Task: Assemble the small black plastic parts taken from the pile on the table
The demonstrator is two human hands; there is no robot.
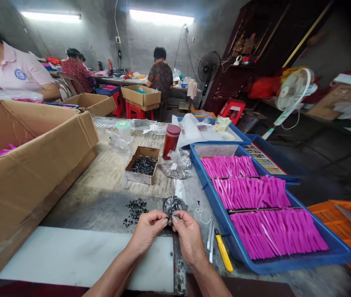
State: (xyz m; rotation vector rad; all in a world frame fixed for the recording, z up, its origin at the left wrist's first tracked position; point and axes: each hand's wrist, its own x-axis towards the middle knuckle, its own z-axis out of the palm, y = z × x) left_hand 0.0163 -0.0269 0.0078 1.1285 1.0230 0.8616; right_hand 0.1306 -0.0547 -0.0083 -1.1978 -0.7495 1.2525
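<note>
A small plastic bag (174,203) of dark contents lies on the table, its near end gathered between my fingertips. My left hand (150,231) pinches that end from the left, thumb against forefinger. From the right, my right hand (189,233) pinches it too, the fingertips of both hands almost touching. Just left of the bag is a loose pile of small black parts (135,210). To the right lie a white rubber band (204,215), slim metal strips (210,243) and a yellow-handled screwdriver (224,252).
A blue tray (208,185) of pink strips (280,235) stands at the right. A big cardboard box (33,165) blocks the left. Ahead are a small box (140,177) of black parts, a red canister (171,142) and a white board (85,258) nearer me. Co-workers sit beyond.
</note>
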